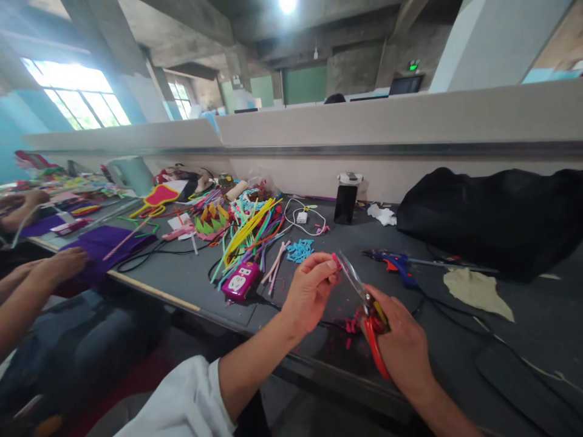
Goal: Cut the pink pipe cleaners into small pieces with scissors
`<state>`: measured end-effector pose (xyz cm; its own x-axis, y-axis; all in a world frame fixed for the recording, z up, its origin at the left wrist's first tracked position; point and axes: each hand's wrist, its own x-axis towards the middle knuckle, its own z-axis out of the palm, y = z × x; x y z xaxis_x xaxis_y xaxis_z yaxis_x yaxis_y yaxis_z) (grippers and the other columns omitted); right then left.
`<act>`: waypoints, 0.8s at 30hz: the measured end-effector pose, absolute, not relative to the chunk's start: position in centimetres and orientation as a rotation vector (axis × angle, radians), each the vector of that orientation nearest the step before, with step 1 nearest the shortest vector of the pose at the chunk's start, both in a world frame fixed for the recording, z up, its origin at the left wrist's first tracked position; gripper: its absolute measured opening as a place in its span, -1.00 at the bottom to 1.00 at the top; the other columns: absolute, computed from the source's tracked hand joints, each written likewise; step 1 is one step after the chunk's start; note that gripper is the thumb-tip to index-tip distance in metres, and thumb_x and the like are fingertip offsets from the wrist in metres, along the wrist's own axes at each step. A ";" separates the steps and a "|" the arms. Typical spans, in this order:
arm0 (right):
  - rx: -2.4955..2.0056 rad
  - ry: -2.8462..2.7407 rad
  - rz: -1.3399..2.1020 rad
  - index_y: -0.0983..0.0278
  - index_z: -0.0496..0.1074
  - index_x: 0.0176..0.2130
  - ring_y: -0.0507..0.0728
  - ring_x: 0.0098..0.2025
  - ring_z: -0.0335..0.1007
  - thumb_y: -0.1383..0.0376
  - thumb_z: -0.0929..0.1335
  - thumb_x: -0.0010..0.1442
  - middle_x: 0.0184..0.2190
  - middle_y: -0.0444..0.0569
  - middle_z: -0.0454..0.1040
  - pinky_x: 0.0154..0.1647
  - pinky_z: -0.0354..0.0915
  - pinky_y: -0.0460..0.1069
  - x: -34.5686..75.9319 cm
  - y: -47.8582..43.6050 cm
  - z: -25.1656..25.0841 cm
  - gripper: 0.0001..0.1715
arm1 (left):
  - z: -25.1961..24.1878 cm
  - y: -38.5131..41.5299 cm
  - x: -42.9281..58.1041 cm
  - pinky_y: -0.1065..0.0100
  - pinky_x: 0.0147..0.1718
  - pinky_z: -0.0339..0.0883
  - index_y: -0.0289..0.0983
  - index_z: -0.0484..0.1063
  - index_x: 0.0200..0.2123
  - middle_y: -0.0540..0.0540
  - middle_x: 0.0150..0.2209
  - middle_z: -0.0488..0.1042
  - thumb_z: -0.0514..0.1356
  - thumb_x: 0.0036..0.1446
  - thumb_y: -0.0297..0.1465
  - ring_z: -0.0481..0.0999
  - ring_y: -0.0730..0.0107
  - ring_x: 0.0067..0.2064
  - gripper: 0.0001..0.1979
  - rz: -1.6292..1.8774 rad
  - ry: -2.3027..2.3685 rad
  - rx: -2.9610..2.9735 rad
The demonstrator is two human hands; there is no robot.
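My left hand point(310, 290) pinches a small pink piece point(336, 261) between thumb and fingertips above the dark table point(191, 276). My right hand point(403, 349) grips red-handled scissors point(367, 303), whose blades point up and left and meet the pink piece. Small pink scraps point(351, 325) lie on the table just below the hands. A blue and orange glue gun point(394, 262) rests a little beyond the scissors.
A pile of coloured pipe cleaners point(248, 233), a pink power strip point(240, 280), blue scraps point(299, 249), a black bottle point(346, 197) and a black bag point(496, 215) sit on the table. Another person's hands point(59, 264) work on purple felt point(107, 243) at left.
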<state>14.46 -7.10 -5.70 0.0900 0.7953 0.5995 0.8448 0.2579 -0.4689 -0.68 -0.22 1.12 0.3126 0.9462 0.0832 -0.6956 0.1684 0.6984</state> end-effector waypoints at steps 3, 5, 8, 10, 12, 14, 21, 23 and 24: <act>-1.526 -1.709 -0.063 0.14 0.34 0.08 0.10 -0.23 0.44 0.33 0.30 0.18 -0.19 -0.10 0.50 -0.26 0.37 -0.04 14.5 -7.0 -6.0 -0.55 | 1.0 -0.3 -0.7 0.47 -0.36 0.23 -0.33 0.47 -0.41 0.04 -0.51 0.39 0.32 -0.02 -0.49 0.32 0.58 -0.46 -0.92 1.202 0.412 0.720; -1.528 -1.721 -0.073 0.14 0.35 0.07 0.11 -0.22 0.44 0.34 0.30 0.17 -0.17 -0.10 0.50 -0.28 0.36 -0.04 14.7 -6.9 -6.2 -0.55 | 1.0 -0.2 -0.7 0.47 -0.36 0.22 -0.33 0.48 -0.41 0.04 -0.51 0.39 0.32 -0.01 -0.49 0.33 0.58 -0.45 -0.93 1.195 0.404 0.718; -1.504 -1.735 -0.106 0.15 0.35 0.07 0.11 -0.20 0.44 0.36 0.29 0.17 -0.14 -0.09 0.50 -0.28 0.36 -0.06 14.9 -6.8 -6.3 -0.55 | 0.9 -0.2 -0.8 0.47 -0.37 0.22 -0.33 0.49 -0.41 0.03 -0.49 0.42 0.32 -0.01 -0.50 0.35 0.58 -0.45 -0.94 1.182 0.392 0.722; -1.465 -1.748 -0.122 0.16 0.34 0.07 0.10 -0.21 0.44 0.38 0.28 0.17 -0.14 -0.09 0.51 -0.26 0.36 -0.06 15.0 -6.8 -6.2 -0.54 | 0.8 -0.1 -0.8 0.47 -0.37 0.22 -0.33 0.50 -0.41 0.03 -0.50 0.43 0.32 -0.01 -0.51 0.35 0.58 -0.45 -0.94 1.172 0.390 0.732; -1.435 -1.757 -0.126 0.17 0.35 0.06 0.08 -0.25 0.43 0.40 0.28 0.17 -0.18 -0.10 0.52 -0.25 0.36 -0.07 15.0 -6.8 -6.0 -0.55 | 0.7 0.0 -0.9 0.47 -0.36 0.22 -0.33 0.51 -0.41 0.02 -0.50 0.43 0.33 -0.01 -0.51 0.36 0.58 -0.45 -0.94 1.168 0.399 0.751; -1.429 -1.753 -0.108 0.17 0.35 0.06 0.07 -0.30 0.43 0.41 0.28 0.16 -0.24 -0.13 0.51 -0.26 0.36 -0.07 15.0 -6.8 -5.8 -0.54 | 0.6 0.1 -1.0 0.47 -0.35 0.24 -0.33 0.51 -0.41 0.02 -0.50 0.43 0.33 -0.02 -0.50 0.37 0.57 -0.44 -0.94 1.172 0.413 0.772; -1.446 -1.765 -0.130 0.15 0.35 0.08 0.08 -0.24 0.45 0.37 0.29 0.17 -0.15 -0.10 0.52 -0.26 0.37 -0.07 15.1 -6.8 -6.1 -0.53 | 0.8 0.2 -1.2 0.44 -0.32 0.29 -0.32 0.54 -0.45 0.02 -0.53 0.43 0.37 -0.09 -0.48 0.39 0.55 -0.45 -0.91 1.189 0.444 0.784; -1.437 -1.774 -0.130 0.16 0.35 0.07 0.08 -0.23 0.46 0.37 0.29 0.17 -0.14 -0.09 0.52 -0.26 0.38 -0.07 15.1 -6.8 -6.1 -0.54 | 0.9 0.3 -1.2 0.46 -0.33 0.30 -0.32 0.54 -0.46 0.02 -0.55 0.44 0.38 -0.11 -0.47 0.39 0.55 -0.47 -0.91 1.184 0.460 0.785; -1.430 -1.778 -0.128 0.16 0.35 0.07 0.09 -0.24 0.46 0.37 0.29 0.17 -0.15 -0.09 0.52 -0.25 0.38 -0.06 15.1 -6.8 -6.1 -0.54 | 0.9 0.3 -1.3 0.46 -0.34 0.30 -0.31 0.54 -0.47 0.02 -0.55 0.44 0.38 -0.12 -0.47 0.39 0.56 -0.47 -0.91 1.183 0.470 0.785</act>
<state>15.12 -6.84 -6.10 -0.0069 0.7633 0.6460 0.8480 0.3468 -0.4008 -1.27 0.30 0.88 0.3297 0.9414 0.0708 -0.6368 0.1664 0.7529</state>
